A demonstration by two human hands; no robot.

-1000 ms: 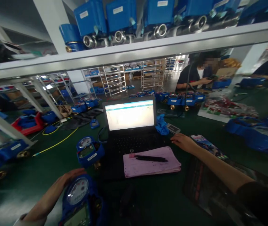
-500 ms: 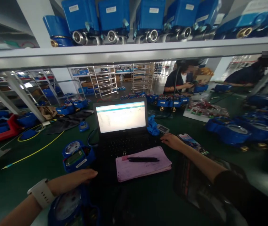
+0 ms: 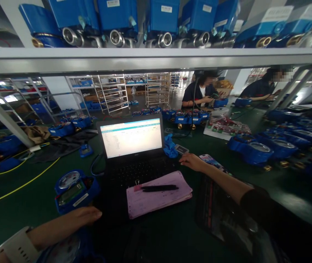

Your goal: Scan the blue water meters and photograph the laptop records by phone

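An open laptop [image 3: 132, 140] with a lit screen stands at the middle of the table. Across its front lies a pink notepad [image 3: 158, 202] with a binder clip and dark pens [image 3: 160, 188] on it. My right hand [image 3: 191, 162] rests at the laptop's right edge, by a blue crumpled glove [image 3: 169, 146] and a small grey device [image 3: 182, 149]; what its curled fingers hold, if anything, is hidden. My left hand [image 3: 86, 216] is over a blue meter [image 3: 65, 248] at the laptop's front left corner, its fingers mostly hidden. Another blue meter [image 3: 76, 191] lies just beyond it.
A shelf [image 3: 156, 60] with blue meters crosses above the table. A phone [image 3: 213, 162] lies right of my right hand. Rows of blue meters [image 3: 257, 149] stand at the right. Two people [image 3: 200, 91] sit across. A yellow cable [image 3: 21, 186] runs at the left.
The view has turned slightly right, so most things sit further left in the picture. Both hands have stayed about where they were beside the laptop.
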